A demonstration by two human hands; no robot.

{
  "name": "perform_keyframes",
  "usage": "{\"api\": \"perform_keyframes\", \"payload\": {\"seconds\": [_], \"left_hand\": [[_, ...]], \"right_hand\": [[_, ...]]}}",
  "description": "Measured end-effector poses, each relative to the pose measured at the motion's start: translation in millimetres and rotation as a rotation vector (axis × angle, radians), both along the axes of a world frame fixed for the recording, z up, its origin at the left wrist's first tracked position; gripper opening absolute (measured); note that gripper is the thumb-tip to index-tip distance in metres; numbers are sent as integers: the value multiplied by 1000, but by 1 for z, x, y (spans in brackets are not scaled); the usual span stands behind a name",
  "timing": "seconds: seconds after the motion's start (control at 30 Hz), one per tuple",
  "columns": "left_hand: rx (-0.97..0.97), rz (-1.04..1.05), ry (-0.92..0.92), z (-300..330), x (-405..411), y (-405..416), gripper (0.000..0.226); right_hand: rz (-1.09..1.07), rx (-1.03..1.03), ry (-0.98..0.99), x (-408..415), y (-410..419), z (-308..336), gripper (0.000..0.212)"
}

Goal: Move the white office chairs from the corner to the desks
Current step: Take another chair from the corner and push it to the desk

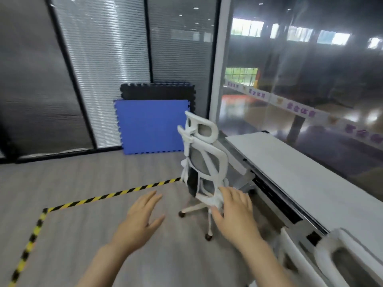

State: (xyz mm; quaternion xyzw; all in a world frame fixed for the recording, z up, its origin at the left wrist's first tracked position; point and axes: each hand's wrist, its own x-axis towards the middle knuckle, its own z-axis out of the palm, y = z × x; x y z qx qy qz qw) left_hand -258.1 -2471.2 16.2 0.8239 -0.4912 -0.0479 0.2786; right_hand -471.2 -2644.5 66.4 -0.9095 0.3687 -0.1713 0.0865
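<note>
Both hands reach forward with fingers spread, holding nothing: the left hand (pixel 143 216) over bare floor, the right hand (pixel 234 212) overlapping the lower back of a white chair (pixel 205 160); contact cannot be told. That chair stands at the desk (pixel 300 177). Beyond, a blue mat (pixel 149 127) leans in the corner.

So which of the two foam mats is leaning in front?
The blue mat. It stands on the floor in front of the black mat, hiding most of it; only the black one's top and right edge show.
</note>
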Motion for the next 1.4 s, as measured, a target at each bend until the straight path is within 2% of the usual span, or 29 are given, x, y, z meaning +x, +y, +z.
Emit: {"api": "perform_keyframes", "payload": {"seconds": [0.3,0.5,0.7,0.87,1.0,1.4], "left_hand": [[67,469,-115,5,143,250,54],[81,829,-90,0,177,428,51],[64,1173,-44,-9,199,576,52],[77,1367,-50,-14,252,682,52],[40,1517,-21,-15,290,761,52],[-13,1951,10,-31,322,1001,48]], "right_hand": [[351,78,-6,224,144,-5,55],[677,169,-13,363,282,-14,53],[970,143,-42,486,427,-21,51],[1169,127,-21,595,546,-29,53],[1344,171,74,679,649,-35,55],[1745,149,66,815,970,-54,52]]}}
